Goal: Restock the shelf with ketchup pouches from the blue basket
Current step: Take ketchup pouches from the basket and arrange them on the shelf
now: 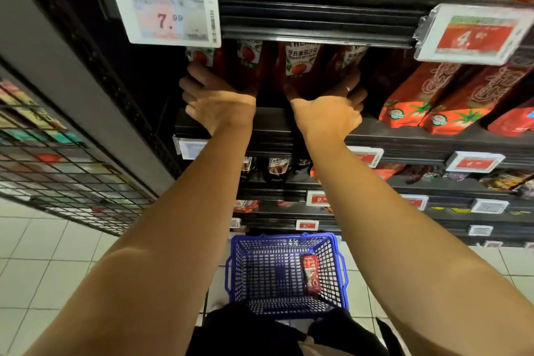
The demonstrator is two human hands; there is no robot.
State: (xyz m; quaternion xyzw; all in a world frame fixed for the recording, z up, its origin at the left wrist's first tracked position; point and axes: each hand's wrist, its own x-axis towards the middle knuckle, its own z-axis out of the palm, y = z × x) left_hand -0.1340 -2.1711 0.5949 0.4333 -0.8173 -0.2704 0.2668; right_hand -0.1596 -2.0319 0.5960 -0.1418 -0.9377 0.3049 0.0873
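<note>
Dark red ketchup pouches point(299, 66) with white tomato labels stand in a row on a black shelf point(404, 131), under the shelf above. My left hand point(213, 101) reaches in at the left end of the row, its fingers against the leftmost pouches point(202, 56). My right hand point(329, 107) has its fingers wrapped round the right side of the pouches, thumb at their front. On the floor below stands the blue basket point(239, 266) with one red pouch point(310, 274) lying inside at its right.
Price tags reading 7.99 point(167, 19) and 4.90 point(474, 35) hang on the upper shelf edge. Orange-red tomato pouches point(433, 95) lie to the right of the ketchup. Lower shelves hold dark bottles point(274, 169). A wire rack point(57, 170) stands at the left over white floor tiles.
</note>
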